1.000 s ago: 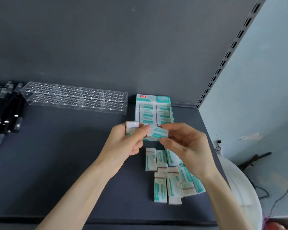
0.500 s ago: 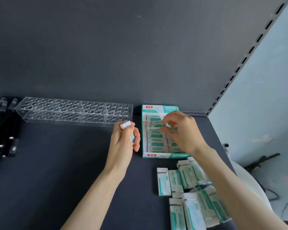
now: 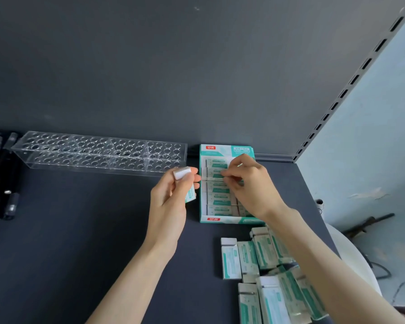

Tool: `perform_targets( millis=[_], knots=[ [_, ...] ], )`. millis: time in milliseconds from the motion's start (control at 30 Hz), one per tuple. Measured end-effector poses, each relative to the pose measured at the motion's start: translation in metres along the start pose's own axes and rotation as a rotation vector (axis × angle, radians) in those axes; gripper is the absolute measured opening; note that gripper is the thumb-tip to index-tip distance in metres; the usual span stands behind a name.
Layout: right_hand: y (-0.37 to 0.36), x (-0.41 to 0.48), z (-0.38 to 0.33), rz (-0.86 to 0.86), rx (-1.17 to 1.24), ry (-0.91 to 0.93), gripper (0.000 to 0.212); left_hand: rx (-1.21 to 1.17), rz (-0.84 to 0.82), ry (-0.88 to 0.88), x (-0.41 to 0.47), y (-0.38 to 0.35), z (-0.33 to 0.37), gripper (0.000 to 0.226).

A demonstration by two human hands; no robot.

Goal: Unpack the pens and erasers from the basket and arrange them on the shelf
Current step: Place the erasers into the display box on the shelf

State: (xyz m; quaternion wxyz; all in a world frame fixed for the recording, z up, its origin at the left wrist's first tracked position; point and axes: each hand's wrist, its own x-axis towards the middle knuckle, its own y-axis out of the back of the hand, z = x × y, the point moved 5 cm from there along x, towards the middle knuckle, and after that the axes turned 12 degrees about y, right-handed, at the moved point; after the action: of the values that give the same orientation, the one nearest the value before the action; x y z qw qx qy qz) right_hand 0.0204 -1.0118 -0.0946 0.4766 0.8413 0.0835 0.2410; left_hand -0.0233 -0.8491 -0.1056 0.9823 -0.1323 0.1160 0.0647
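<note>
dark grey shelf [image 3: 80, 230] under a matching back panel [image 3: 150, 66], with a slotted upright [image 3: 351, 83] and pale wall [image 3: 372, 148] to the right. a clear rack [image 3: 98, 153] sits at the back and black pens [image 3: 0, 183] lie far left. the left hand [image 3: 171, 202] has its grip clamped on a white eraser [image 3: 182, 173] beside the teal box [image 3: 220, 219]. the right hand [image 3: 250, 188] pinches a boxed eraser [image 3: 214, 173]. loose erasers [image 3: 255, 256] lie in front.
</note>
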Motion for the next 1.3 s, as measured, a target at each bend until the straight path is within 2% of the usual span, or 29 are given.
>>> perform_targets(
  millis=[133,233,333,433,500,700,800,900,1000,1133,1300],
  knots=[
    [0.001,-0.002,0.002,0.010,-0.023,-0.019,0.018,0.062,-0.020,-0.036,-0.002,-0.002,0.003,0.015],
    [0.007,0.000,-0.001,0.035,0.060,-0.028,0.017,0.091,-0.051,-0.050,-0.002,-0.003,0.006,0.015],
    [0.021,-0.005,-0.004,0.142,0.276,-0.080,0.015,0.076,-0.080,-0.034,-0.002,-0.004,0.006,0.010],
    [0.026,-0.022,-0.015,0.079,0.694,-0.166,0.014,0.068,-0.095,-0.034,-0.002,-0.003,0.005,0.014],
    [0.025,-0.035,-0.024,0.066,0.798,-0.136,0.024,0.072,-0.108,-0.045,-0.003,-0.005,0.003,0.015],
    [0.032,-0.050,-0.019,0.193,0.728,-0.127,0.028,0.151,-0.181,-0.097,-0.008,-0.013,0.004,0.017],
    [0.038,-0.052,-0.022,0.182,0.574,-0.015,0.034,0.235,-0.205,-0.110,-0.009,-0.015,0.002,0.021],
    [0.041,-0.050,-0.020,0.173,0.505,0.033,0.027,0.475,-0.077,-0.195,-0.011,-0.013,-0.001,0.023],
    [0.049,-0.045,-0.004,0.217,0.356,-0.003,0.019,0.676,0.027,-0.218,-0.013,-0.010,-0.006,0.049],
    [0.051,-0.037,0.011,0.216,0.062,-0.019,0.015,0.796,-0.050,-0.104,-0.013,-0.012,-0.017,0.093],
    [0.041,-0.033,0.020,0.160,-0.087,-0.026,0.016,0.843,-0.056,-0.139,-0.012,-0.015,-0.020,0.092]
  ],
)
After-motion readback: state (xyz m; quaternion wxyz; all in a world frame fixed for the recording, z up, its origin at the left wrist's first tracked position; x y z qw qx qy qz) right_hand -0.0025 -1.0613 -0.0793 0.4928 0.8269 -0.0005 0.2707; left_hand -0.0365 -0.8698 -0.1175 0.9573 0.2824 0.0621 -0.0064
